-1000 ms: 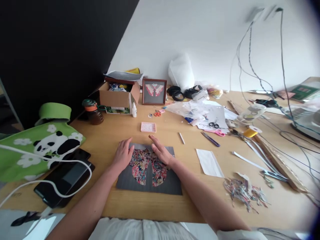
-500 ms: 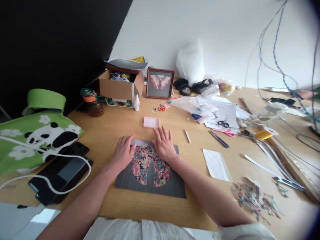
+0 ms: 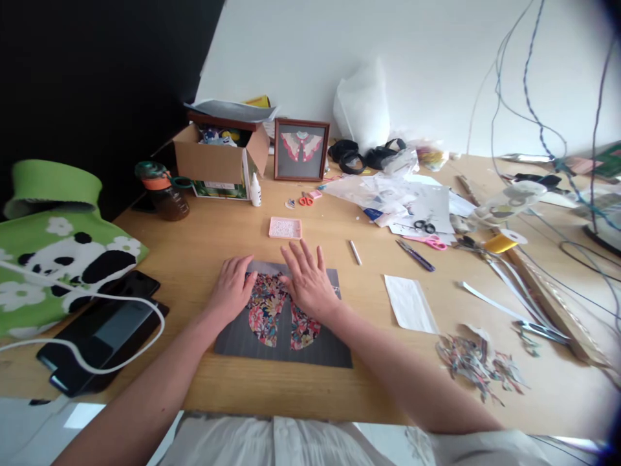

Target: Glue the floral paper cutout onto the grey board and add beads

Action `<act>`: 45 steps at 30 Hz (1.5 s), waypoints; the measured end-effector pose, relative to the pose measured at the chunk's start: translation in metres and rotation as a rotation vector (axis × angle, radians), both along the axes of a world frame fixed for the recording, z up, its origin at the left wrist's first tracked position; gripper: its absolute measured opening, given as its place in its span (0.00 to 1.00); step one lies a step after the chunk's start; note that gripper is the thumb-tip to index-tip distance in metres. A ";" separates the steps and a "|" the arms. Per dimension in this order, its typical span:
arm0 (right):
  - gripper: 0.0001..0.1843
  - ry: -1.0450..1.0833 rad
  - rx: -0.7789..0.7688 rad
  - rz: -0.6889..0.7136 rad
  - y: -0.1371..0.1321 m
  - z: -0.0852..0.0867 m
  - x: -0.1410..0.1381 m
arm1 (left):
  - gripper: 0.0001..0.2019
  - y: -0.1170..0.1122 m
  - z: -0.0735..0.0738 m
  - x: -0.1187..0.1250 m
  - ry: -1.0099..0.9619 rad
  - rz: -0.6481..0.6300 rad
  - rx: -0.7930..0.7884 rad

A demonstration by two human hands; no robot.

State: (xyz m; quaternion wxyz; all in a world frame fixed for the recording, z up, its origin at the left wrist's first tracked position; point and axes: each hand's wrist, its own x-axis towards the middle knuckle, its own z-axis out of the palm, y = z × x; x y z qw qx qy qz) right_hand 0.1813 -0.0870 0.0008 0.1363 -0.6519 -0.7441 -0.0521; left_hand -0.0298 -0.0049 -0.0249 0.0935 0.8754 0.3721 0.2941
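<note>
On a dark grey sheet (image 3: 286, 360) lies a floral fabric collar (image 3: 264, 317) with two rounded halves. My left hand (image 3: 230, 289) rests at the sheet's upper left edge, its fingers loosely bent and the thumb beside the fabric. Across the collar's upper right part lies my right hand (image 3: 308, 281), palm down with fingers spread, covering some of the pattern. Neither hand holds anything. Just beyond the right fingertips sits a small pink tray (image 3: 285, 228) with tiny pale pieces in it.
Right of the sheet are a white pen (image 3: 355, 252), a white packet (image 3: 410, 304), a utility knife (image 3: 416, 255) and fabric scraps (image 3: 480, 366). Behind stand a glue bottle (image 3: 255, 190), a framed collar (image 3: 301, 149) and a cardboard box (image 3: 211, 162). Phones and a panda bag (image 3: 63, 259) are left.
The camera view has shifted slightly, so everything appears a little further left and up. My right hand looks slightly more raised and spread; the left stays by the sheet's edge.
</note>
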 end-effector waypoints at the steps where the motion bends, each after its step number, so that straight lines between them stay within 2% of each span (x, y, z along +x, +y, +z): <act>1: 0.33 0.002 -0.011 0.008 -0.004 -0.003 -0.003 | 0.18 0.000 0.000 0.000 0.004 -0.001 -0.001; 4: 0.33 0.013 -0.031 -0.005 -0.011 -0.013 -0.007 | 0.18 0.000 -0.002 0.002 0.014 -0.005 -0.002; 7: 0.32 0.004 -0.027 0.004 -0.010 -0.016 -0.006 | 0.18 0.000 -0.003 0.002 0.011 -0.004 0.010; 13: 0.33 0.039 -0.029 -0.063 -0.007 -0.001 -0.003 | 0.17 0.000 -0.004 0.001 0.003 0.001 0.021; 16: 0.33 0.020 0.002 -0.029 -0.009 0.003 -0.007 | 0.17 -0.001 -0.003 0.001 0.005 -0.002 0.017; 24: 0.32 0.016 -0.028 -0.013 -0.015 -0.016 -0.016 | 0.18 -0.001 -0.003 0.002 -0.015 -0.004 0.015; 28: 0.32 0.045 -0.044 -0.030 -0.009 -0.005 -0.009 | 0.17 -0.001 -0.004 0.002 -0.021 0.002 0.022; 32: 0.33 0.056 0.020 -0.097 0.001 0.003 0.004 | 0.17 -0.002 -0.003 0.002 -0.010 0.001 0.012; 40: 0.32 -0.020 -0.001 -0.098 0.002 -0.022 0.009 | 0.17 -0.002 -0.004 0.003 -0.030 -0.008 0.037; 45: 0.33 -0.020 0.011 -0.103 0.001 -0.007 0.006 | 0.17 -0.002 -0.004 0.002 -0.017 -0.002 0.042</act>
